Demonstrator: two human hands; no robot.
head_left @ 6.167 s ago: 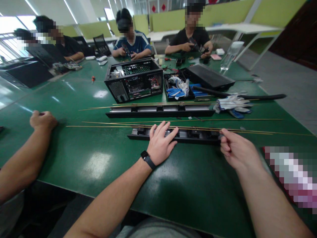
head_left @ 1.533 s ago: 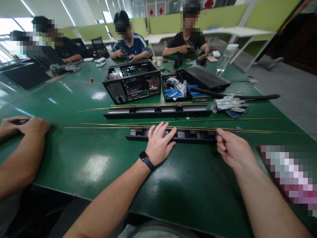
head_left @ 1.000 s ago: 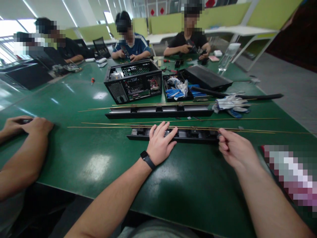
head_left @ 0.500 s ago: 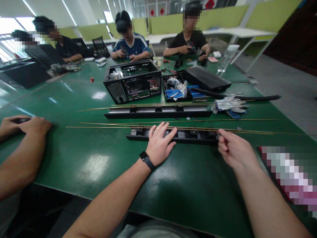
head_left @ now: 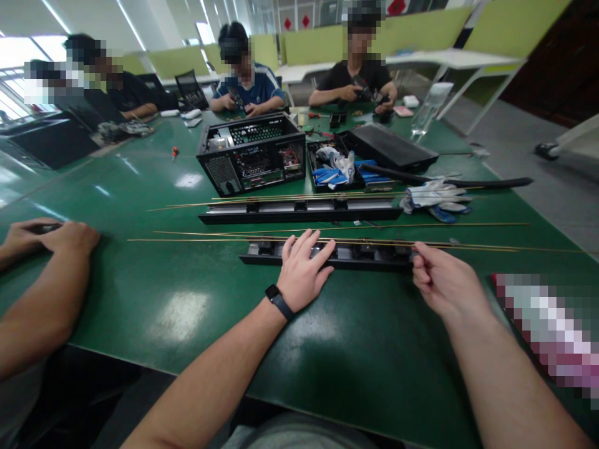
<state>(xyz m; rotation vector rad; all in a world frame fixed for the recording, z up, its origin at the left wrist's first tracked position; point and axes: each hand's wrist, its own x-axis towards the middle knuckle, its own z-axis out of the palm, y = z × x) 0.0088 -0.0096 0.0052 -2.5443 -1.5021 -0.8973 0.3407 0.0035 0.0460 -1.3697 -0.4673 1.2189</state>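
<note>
The table (head_left: 187, 312) has a smooth, glossy green top that mirrors the ceiling lamps. On it, close at 12 o'clock, lies the near rail (head_left: 365, 255), a long, narrow black strip with a pale metal channel and small black blocks along its length. It lies crosswise, from 9 toward 3 o'clock. The left hand (head_left: 302, 274), with a black watch (head_left: 279, 302) on the wrist, rests flat on the rail with the fingers spread apart and gripping nothing. The right hand (head_left: 444, 284) is at the rail's 3 o'clock end with the fingers curled together. I cannot tell whether they pinch the rail or one of the rods. The brass rods (head_left: 210, 239) are very thin, straight and golden, much longer than the rail, and they lie along and just behind it. At 9 o'clock a co-worker's hands (head_left: 51, 237) rest together on the table. Farther at 12 o'clock a second rail (head_left: 299, 212) of the same shape lies parallel, with more rods beside it. At 2 o'clock there are crumpled white and blue work gloves (head_left: 437, 196) and a long black hose (head_left: 468, 182). Behind them stand an open computer case (head_left: 253, 153) of black perforated metal, a black tray (head_left: 314, 163) holding more gloves, and a flat black panel (head_left: 393, 146).
</note>
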